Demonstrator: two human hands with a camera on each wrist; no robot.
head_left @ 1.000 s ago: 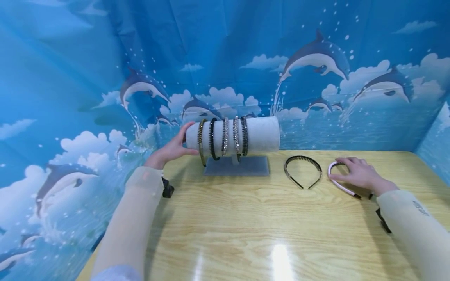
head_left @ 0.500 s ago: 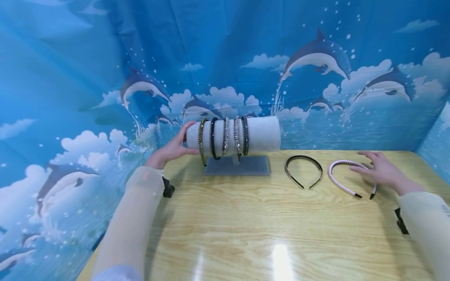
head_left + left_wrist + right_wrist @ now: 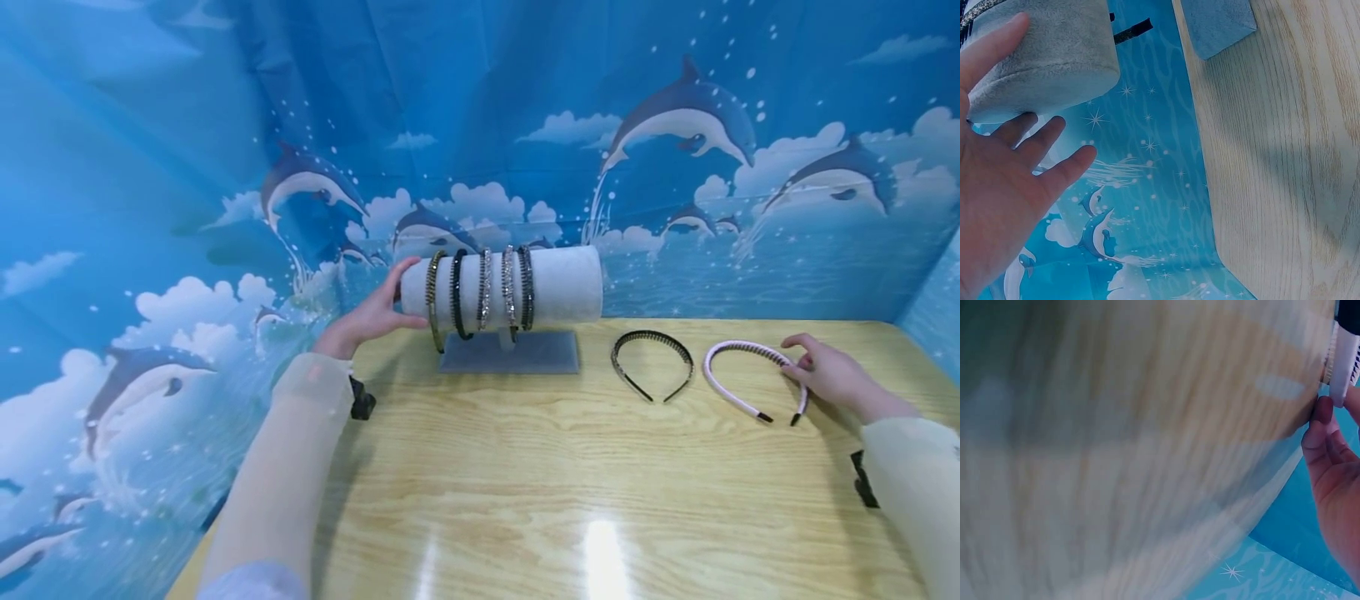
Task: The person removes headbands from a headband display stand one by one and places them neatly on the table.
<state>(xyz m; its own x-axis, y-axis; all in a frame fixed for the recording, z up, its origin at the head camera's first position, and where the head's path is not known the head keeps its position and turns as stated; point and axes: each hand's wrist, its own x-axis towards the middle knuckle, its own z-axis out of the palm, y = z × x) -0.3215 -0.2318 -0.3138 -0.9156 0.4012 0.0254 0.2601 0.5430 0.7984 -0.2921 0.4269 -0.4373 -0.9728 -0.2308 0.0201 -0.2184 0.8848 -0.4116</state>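
A grey velvet roll on a stand (image 3: pixel 566 287) carries several headbands, among them a gold one (image 3: pixel 431 292) and a black one (image 3: pixel 456 296). My left hand (image 3: pixel 371 315) holds the roll's left end, thumb along the front and fingers round the back; in the left wrist view the other fingers of that hand (image 3: pixel 1004 187) spread past the end. At the right, a pink headband (image 3: pixel 720 387) with black tips lies on the table. My right hand (image 3: pixel 832 375) pinches its right arm between thumb and fingertips; in the right wrist view the pink band (image 3: pixel 1339 375) sits at the fingertips.
A dark toothed headband (image 3: pixel 652 335) lies on the table between the stand and the pink headband. The stand's flat grey base (image 3: pixel 540 354) rests on the wooden table (image 3: pixel 510 475). A blue dolphin-print sheet (image 3: pixel 480 125) hangs behind and at the sides.
My right hand has moved right, from the left part of the pink headband to its right arm, opening and then closing on it. My left hand stays at the roll.
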